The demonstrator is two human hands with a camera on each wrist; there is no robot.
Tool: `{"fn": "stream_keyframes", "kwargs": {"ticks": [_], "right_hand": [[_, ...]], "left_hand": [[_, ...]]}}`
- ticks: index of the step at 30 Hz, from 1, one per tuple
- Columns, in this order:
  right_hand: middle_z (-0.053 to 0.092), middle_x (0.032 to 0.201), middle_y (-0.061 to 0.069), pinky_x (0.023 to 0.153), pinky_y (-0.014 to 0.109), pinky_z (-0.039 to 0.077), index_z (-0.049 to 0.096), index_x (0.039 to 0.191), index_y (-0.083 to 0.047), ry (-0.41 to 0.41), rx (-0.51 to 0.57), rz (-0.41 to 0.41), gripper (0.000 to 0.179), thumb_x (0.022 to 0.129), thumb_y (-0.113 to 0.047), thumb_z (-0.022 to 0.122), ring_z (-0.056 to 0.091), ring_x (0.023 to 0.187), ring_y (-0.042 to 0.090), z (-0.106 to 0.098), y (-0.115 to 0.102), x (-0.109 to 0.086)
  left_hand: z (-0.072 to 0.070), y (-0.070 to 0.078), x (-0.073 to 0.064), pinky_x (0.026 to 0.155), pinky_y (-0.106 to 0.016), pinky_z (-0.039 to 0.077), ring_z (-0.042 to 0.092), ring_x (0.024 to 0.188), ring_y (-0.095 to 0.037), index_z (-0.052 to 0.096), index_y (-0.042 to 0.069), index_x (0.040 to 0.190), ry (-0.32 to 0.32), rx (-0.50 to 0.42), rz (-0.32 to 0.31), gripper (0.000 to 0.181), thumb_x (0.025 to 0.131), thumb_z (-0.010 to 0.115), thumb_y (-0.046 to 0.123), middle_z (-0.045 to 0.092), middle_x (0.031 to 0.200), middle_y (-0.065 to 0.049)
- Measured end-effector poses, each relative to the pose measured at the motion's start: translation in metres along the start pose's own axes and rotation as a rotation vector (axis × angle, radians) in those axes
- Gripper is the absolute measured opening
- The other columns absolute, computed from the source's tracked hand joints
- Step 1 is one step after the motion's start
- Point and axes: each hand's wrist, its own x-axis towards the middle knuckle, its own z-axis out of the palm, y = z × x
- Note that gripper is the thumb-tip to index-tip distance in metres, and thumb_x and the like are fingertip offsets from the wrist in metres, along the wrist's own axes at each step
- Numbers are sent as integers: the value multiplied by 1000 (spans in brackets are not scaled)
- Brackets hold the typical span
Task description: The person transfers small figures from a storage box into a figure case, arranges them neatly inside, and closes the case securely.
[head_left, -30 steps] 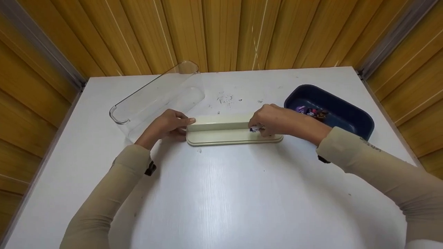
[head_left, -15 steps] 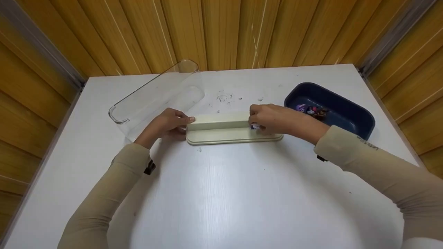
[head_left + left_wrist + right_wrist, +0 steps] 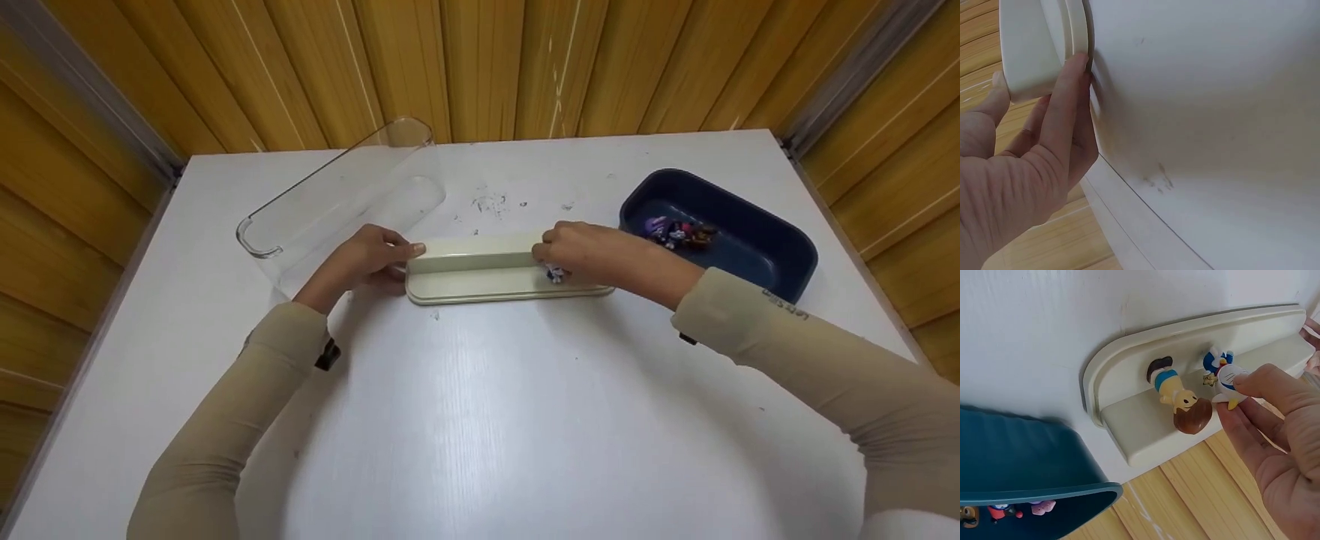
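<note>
Head: clear plastic box (image 3: 341, 206), left on the white surface (image 3: 465, 405); cream stepped plastic stand (image 3: 472, 283), whose left end the left hand (image 3: 367, 259) grips; small blue-and-white figurine (image 3: 554, 276), which the right hand (image 3: 589, 250) pinches at the stand; navy plastic bin (image 3: 754, 221) with small figurines (image 3: 679, 234), right.
Left wrist: stand end, between thumb (image 3: 995, 101) and fingers (image 3: 1061, 107).
Right wrist: brown-haired, blue-shorted figurine (image 3: 1179, 396), standing on the lower step beside the pinched one.

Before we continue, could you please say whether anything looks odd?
The dark smudges on the white table, mostly beyond the cream stand, look odd against its pale surface; I can't tell whether they're dirt or damage.
</note>
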Motion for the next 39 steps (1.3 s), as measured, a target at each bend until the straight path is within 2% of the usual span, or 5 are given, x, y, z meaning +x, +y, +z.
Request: {"fn": "stream_keyframes", "kwargs": {"ticks": [8, 18, 26, 33, 39], "right_hand": [[67, 104, 17, 83, 35, 60, 74, 109, 0, 27, -23, 19, 27, 84, 3, 81, 69, 93, 28, 4, 1, -2], [66, 89, 12, 68, 33, 58, 77, 95, -2, 20, 126, 94, 20, 80, 10, 80, 62, 76, 21, 2, 5, -2], [67, 90, 10, 71, 34, 59, 78, 95, -4, -23, 181, 139, 21, 80, 11, 78, 60, 76, 19, 1, 9, 1], [70, 94, 11, 76, 35, 60, 78, 100, -3, -66, 152, 123, 26, 77, 7, 84, 63, 81, 20, -5, 8, 7], [68, 94, 11, 76, 35, 59, 76, 100, -4, -12, 105, 110, 24, 79, 2, 84, 62, 79, 21, 2, 9, 4]], "left_hand": [[0, -3, -2, 81, -35, 61, 73, 96, -25, 56, 0, 136, -12, 7, 11, 60, 95, 73, 40, 66, 125, -17], [5, -2, 1, 80, -37, 62, 72, 88, -23, 58, -2, 132, -17, -24, 30, 55, 95, 73, 36, 65, 123, -19], [6, 0, 2, 78, -36, 62, 73, 90, -24, 58, -1, 131, -9, -13, 26, 54, 96, 73, 36, 66, 122, -18], [4, 1, 1, 78, -35, 62, 73, 90, -23, 58, 0, 132, -3, -6, 19, 54, 95, 72, 37, 67, 121, -18], [3, 0, 2, 78, -34, 62, 72, 90, -23, 58, 0, 133, -1, -7, 4, 54, 96, 72, 37, 66, 121, -17]]}}
